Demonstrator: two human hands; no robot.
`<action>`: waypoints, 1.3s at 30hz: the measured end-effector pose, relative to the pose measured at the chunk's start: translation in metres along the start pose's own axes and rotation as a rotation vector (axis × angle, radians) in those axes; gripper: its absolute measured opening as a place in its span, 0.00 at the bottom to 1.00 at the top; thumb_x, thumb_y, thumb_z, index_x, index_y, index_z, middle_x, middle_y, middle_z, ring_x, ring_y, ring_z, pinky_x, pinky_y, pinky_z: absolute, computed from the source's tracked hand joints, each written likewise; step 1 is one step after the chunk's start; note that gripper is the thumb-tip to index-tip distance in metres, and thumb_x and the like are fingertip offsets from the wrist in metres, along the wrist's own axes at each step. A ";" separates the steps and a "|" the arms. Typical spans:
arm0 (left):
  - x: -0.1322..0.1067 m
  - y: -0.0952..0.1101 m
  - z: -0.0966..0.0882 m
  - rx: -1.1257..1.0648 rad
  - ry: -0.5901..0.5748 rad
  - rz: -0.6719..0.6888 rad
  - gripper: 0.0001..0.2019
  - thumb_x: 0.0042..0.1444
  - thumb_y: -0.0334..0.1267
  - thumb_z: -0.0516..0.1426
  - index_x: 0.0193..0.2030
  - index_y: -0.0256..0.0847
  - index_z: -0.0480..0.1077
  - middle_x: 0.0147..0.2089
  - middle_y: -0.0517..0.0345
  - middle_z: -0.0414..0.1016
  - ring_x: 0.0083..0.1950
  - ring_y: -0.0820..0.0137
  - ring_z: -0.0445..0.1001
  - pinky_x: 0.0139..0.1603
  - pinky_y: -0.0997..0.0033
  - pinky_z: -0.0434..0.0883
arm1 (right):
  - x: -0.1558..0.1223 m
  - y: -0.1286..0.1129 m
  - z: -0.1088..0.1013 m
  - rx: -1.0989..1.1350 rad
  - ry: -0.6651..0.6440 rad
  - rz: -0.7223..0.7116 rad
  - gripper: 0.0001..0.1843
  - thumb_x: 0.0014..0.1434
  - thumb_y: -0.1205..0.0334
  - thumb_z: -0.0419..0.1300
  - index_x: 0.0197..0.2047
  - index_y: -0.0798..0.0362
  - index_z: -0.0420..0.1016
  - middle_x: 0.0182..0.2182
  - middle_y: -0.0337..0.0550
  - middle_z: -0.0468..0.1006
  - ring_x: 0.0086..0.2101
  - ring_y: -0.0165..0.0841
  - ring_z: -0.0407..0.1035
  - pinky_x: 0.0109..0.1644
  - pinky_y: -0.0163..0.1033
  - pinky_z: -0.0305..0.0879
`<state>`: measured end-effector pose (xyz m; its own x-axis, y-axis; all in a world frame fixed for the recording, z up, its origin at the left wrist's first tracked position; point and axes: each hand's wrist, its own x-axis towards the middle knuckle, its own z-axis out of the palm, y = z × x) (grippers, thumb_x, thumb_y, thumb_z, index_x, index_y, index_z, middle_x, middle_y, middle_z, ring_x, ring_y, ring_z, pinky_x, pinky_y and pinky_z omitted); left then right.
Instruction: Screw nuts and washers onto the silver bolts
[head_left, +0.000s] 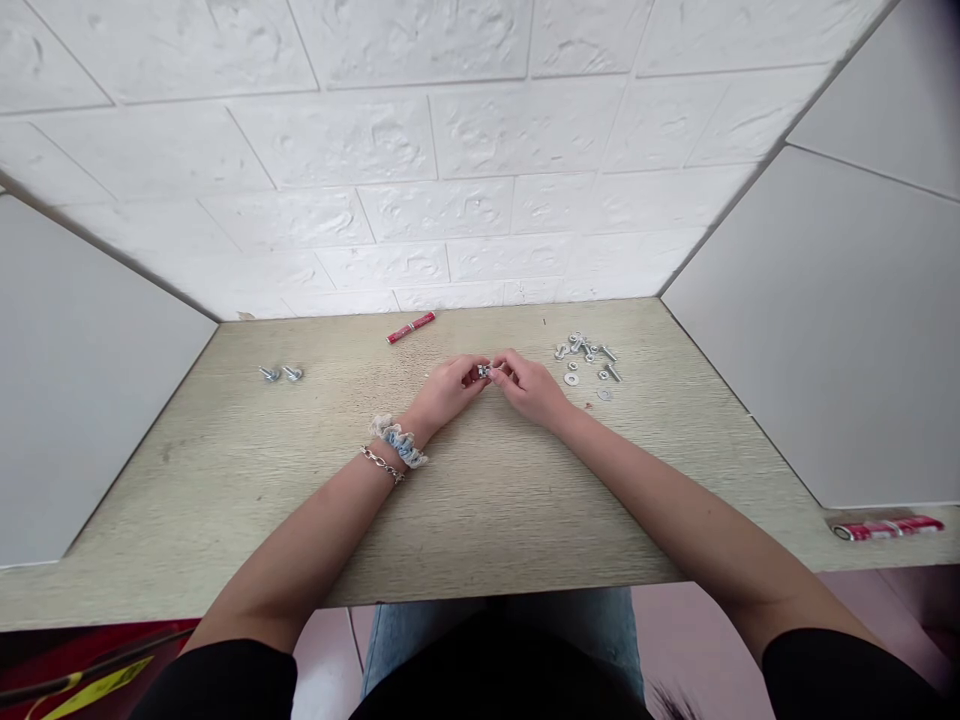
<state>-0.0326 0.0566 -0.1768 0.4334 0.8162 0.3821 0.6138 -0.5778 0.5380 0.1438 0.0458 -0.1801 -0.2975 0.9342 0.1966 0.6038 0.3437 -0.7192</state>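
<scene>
Metal fastener (pixel 483 372) | I'm holding it over the bench (pixel 487 500), left hand (pixel 446 389) and right hand (pixel 531 389) pinching it | two bolts (pixel 292 374) are lying left, a hardware pile (pixel 577 346) right, red tubes (pixel 411 328) beyond and near right

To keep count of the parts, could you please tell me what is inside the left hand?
A metal part shows at the left hand, beside the right hand. The rest of it, and anything deeper inside the grasp, is covered.

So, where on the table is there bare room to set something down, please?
Between the two bolts and the left hand, and between the forearms. It's crowded where loose bolts and washers lie beside the right hand.
</scene>
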 end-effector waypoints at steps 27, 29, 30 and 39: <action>0.000 0.000 0.001 0.004 0.005 0.015 0.09 0.57 0.35 0.56 0.45 0.39 0.70 0.33 0.59 0.73 0.33 0.75 0.70 0.39 0.73 0.69 | 0.000 0.001 0.000 0.001 0.013 -0.007 0.15 0.62 0.53 0.48 0.38 0.52 0.72 0.26 0.38 0.72 0.28 0.29 0.65 0.33 0.34 0.56; -0.001 -0.001 0.000 0.006 0.001 0.017 0.11 0.57 0.34 0.56 0.46 0.40 0.70 0.32 0.60 0.72 0.33 0.75 0.69 0.39 0.73 0.69 | 0.000 0.001 0.001 0.011 0.009 0.004 0.13 0.60 0.55 0.52 0.44 0.51 0.70 0.25 0.36 0.71 0.26 0.28 0.64 0.33 0.34 0.57; -0.001 -0.001 0.000 0.007 -0.002 0.017 0.11 0.56 0.33 0.56 0.47 0.40 0.70 0.32 0.60 0.72 0.33 0.74 0.69 0.39 0.73 0.69 | 0.000 0.002 0.002 0.014 0.009 0.002 0.14 0.58 0.55 0.53 0.46 0.51 0.69 0.25 0.35 0.71 0.26 0.28 0.64 0.33 0.34 0.57; -0.001 -0.001 0.001 -0.008 0.001 0.016 0.11 0.56 0.33 0.57 0.47 0.40 0.71 0.32 0.60 0.72 0.33 0.75 0.69 0.39 0.74 0.68 | 0.000 0.002 0.002 0.002 0.004 -0.012 0.14 0.59 0.56 0.52 0.46 0.52 0.69 0.24 0.36 0.70 0.26 0.29 0.63 0.34 0.34 0.57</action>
<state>-0.0328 0.0566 -0.1781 0.4428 0.8068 0.3912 0.6014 -0.5908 0.5379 0.1433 0.0465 -0.1832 -0.3023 0.9303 0.2080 0.5989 0.3551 -0.7178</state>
